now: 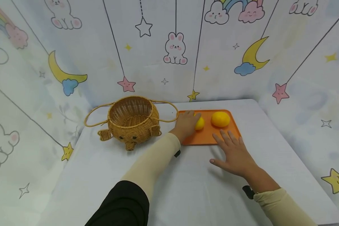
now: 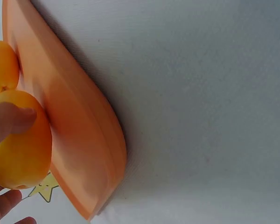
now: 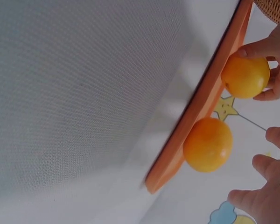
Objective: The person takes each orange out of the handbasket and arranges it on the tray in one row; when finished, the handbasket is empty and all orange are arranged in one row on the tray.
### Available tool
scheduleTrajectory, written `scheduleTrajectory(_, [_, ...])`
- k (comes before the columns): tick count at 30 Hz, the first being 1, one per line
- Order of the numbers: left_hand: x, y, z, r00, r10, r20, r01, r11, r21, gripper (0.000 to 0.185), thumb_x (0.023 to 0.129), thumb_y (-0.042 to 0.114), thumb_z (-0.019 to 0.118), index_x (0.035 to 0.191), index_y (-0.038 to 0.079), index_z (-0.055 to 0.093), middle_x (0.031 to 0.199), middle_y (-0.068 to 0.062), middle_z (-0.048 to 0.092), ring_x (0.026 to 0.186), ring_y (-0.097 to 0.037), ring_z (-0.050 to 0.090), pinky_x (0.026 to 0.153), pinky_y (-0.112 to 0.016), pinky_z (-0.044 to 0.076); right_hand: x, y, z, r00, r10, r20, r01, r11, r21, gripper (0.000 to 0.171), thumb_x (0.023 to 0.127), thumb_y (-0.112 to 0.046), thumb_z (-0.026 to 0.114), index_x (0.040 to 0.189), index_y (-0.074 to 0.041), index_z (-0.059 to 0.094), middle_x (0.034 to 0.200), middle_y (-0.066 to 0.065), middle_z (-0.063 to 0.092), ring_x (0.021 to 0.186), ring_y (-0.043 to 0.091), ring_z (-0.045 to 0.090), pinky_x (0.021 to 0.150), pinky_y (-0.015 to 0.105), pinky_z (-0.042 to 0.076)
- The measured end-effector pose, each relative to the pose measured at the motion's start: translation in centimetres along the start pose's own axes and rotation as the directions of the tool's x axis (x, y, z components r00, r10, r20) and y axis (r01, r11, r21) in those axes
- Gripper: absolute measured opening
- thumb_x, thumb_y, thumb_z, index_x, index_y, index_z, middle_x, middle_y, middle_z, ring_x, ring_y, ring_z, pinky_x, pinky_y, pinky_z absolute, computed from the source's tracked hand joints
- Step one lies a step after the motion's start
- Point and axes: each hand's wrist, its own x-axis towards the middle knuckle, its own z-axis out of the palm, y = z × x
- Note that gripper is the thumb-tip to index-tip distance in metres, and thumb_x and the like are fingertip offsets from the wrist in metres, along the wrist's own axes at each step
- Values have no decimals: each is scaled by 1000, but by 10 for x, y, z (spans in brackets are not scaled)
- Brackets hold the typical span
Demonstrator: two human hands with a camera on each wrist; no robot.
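Observation:
An orange tray (image 1: 203, 138) lies on the table and bears two rounded, smooth yellow-orange fruits. My left hand (image 1: 186, 123) grips the left fruit (image 1: 199, 123). In the left wrist view the thumb (image 2: 24, 117) presses on this fruit, with fingers at its far side. The right fruit (image 1: 220, 119) sits near the tray's back right corner, and in the right wrist view that fruit (image 3: 208, 144) is untouched. My right hand (image 1: 234, 155) hovers by the tray's front right edge, fingers spread and holding nothing.
Left of the tray stands a woven basket (image 1: 134, 135) with an animal face, two ears and two loop handles. Its right handle (image 1: 169, 103) reaches close to the tray and my left hand. Behind the white table (image 1: 192, 182) hangs a printed cloth backdrop (image 1: 158, 47).

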Motion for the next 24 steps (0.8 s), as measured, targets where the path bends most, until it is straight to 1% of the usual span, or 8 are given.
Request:
scheduleTrajectory(3, [-1, -1, -2, 1000, 11, -12, -11, 1000, 0, 76, 83, 45, 74, 146, 29, 35, 134, -3, 45, 126, -23, 41, 101, -43, 40, 0, 0, -1, 1000, -2, -1, 2, 1000, -7, 98, 78, -84, 44, 156, -33, 13, 161, 9, 12, 145, 40, 8, 107, 69, 8])
scheduleTrajectory(7, [-4, -4, -12, 998, 44, -52, -46, 998, -49, 74, 83, 50, 71, 145, 28, 38, 131, -3, 47, 122, -23, 44, 101, -41, 40, 1, 0, -5, 1000, -13, -17, 13, 1000, -4, 98, 78, -82, 46, 156, -30, 16, 161, 12, 14, 144, 42, 11, 107, 70, 8])
scheduleTrajectory(10, [-6, -11, -24, 995, 62, -79, -70, 992, -105, 75, 83, 55, 68, 146, 27, 39, 128, -1, 49, 118, -22, 45, 98, -40, 42, 1, -1, -7, 999, -23, -27, 24, 1000, 12, 98, 79, -80, 48, 156, -28, 17, 160, 13, 15, 144, 43, 11, 107, 70, 5])
scheduleTrajectory(13, [-10, -20, -40, 994, 56, -89, -69, 988, -140, 81, 79, 59, 70, 147, 27, 37, 128, 1, 49, 117, -21, 46, 96, -41, 42, 2, -2, -9, 999, -30, -24, 31, 999, 21, 98, 79, -80, 48, 157, -29, 16, 161, 12, 13, 144, 43, 10, 107, 69, 4])
scheduleTrajectory(17, [-18, -37, -65, 993, 34, -110, -49, 989, -136, 83, 77, 57, 73, 147, 29, 37, 133, 1, 50, 119, -20, 47, 95, -41, 43, 2, -4, -11, 999, -31, -13, 31, 999, 16, 98, 80, -80, 47, 157, -28, 16, 161, 13, 13, 144, 44, 10, 107, 70, 4])
scheduleTrajectory(19, [-22, -47, -77, 992, 20, -127, -37, 991, -130, 83, 77, 56, 73, 147, 29, 38, 132, 2, 51, 117, -19, 48, 94, -40, 44, 1, -4, -11, 1000, -30, -7, 30, 999, 16, 98, 80, -79, 48, 157, -27, 16, 160, 14, 13, 144, 44, 10, 107, 70, 5])
scheduleTrajectory(21, [-28, -60, -89, 991, 1, -135, -20, 990, -142, 81, 76, 54, 73, 146, 29, 39, 129, 3, 53, 114, -18, 50, 92, -40, 44, 1, -4, -11, 999, -31, -6, 32, 999, 18, 98, 80, -79, 49, 157, -26, 17, 160, 14, 14, 144, 44, 10, 106, 71, 6])
scheduleTrajectory(24, [-37, -84, -105, 989, -27, -146, 3, 987, -161, 80, 75, 53, 74, 144, 28, 41, 126, 2, 55, 110, -19, 52, 89, -42, 44, 0, -5, -11, 999, -39, -10, 39, 999, 19, 98, 80, -79, 49, 157, -25, 18, 161, 14, 13, 144, 44, 10, 106, 71, 6])
